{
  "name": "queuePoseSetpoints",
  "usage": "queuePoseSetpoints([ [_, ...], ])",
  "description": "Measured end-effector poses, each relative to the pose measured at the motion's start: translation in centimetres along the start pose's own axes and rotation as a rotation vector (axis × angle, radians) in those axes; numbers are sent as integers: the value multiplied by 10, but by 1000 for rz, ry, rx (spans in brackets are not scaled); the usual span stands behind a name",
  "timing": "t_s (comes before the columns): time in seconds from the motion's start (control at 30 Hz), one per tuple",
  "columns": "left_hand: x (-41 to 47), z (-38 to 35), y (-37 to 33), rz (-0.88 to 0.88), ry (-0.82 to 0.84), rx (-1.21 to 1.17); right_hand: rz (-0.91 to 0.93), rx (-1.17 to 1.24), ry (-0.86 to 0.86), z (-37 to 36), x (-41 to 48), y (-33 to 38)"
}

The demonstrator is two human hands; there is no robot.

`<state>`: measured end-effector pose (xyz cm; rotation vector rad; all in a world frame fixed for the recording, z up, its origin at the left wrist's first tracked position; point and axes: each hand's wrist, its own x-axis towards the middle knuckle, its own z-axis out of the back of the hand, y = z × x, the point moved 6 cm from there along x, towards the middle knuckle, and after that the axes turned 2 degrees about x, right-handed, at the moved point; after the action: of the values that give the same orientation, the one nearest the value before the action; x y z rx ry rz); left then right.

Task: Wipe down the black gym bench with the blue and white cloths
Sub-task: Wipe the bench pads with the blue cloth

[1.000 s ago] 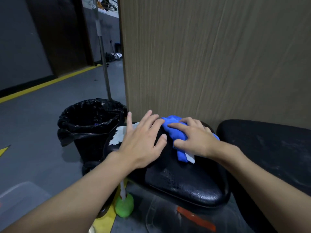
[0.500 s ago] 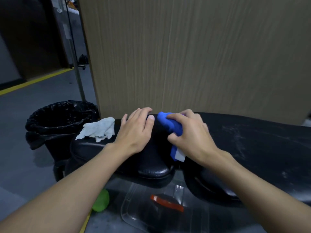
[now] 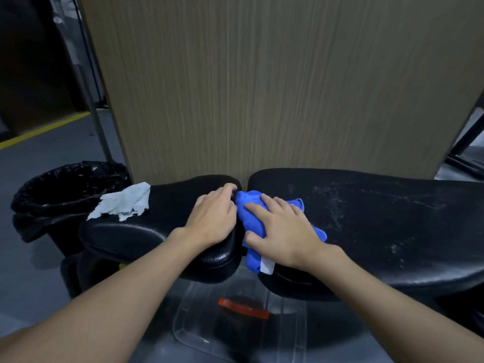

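The black gym bench has a short seat pad (image 3: 136,234) on the left and a long pad (image 3: 379,218) on the right, streaked with pale smears. A blue cloth (image 3: 248,213) with a white tag lies over the gap between them. My right hand (image 3: 285,231) presses flat on it, fingers spread, at the long pad's left end. Beside it, my left hand (image 3: 212,218) rests palm-down on the seat pad's right end, its fingertips at the far edge. A crumpled white cloth (image 3: 123,204) lies loose on the seat pad's far left corner.
A tall wooden panel (image 3: 262,87) stands right behind the bench. A black-lined bin (image 3: 65,184) sits to the left, past the seat pad. A clear plastic box (image 3: 199,323) with an orange latch (image 3: 243,307) lies on the floor under the gap. A metal pole (image 3: 97,127) rises at the left.
My right hand has flattened on the blue cloth and slid it right, across the gap onto the long pad. My left hand stays on the seat pad. My view has swung right.
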<state>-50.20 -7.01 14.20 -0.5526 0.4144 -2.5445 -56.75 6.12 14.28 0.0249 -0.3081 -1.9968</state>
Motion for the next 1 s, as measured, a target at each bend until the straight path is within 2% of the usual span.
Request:
queuePoseSetpoints([
  [0.33, 11, -9, 2, -41, -66, 289, -47, 19, -28, -6, 94, -50],
  [0.63, 2, -12, -5, -82, -33, 316, -136, 70, -20, -4, 160, -82],
  [0.8, 1, -9, -7, -62, -57, 254, -74, 40, -4, -4, 129, -73],
  [1.0, -2, -4, -13, -65, -86, 202, -7, 56, -27, 4, 38, -55],
])
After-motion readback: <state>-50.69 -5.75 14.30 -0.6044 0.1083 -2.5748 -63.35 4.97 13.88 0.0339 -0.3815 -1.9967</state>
